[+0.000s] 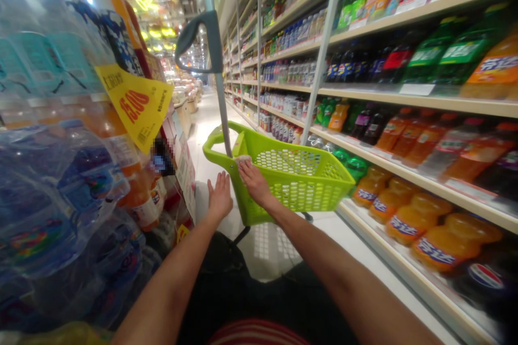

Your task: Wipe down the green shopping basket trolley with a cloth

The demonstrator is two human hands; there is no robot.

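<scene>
A bright green rolling shopping basket [299, 194] with perforated sides stands in front of me on the floor. Its long grey pole ends in a dark grey loop handle [198, 43]. My right hand [253, 180] presses against the basket's near top edge, with a small crumpled pale wipe [243, 159] under its fingertips. Just left of the basket, my left hand [220, 194] is held out with its fingers extended and nothing in it. It appears close to the basket wall; whether it touches is hard to tell.
Shelves [404, 98] of bottled drinks run along the right side. Wrapped packs of water bottles [65, 199] are stacked close on the left, with a yellow price sign [137, 105] sticking out. A pale tiled aisle [206, 113] stretches ahead between them.
</scene>
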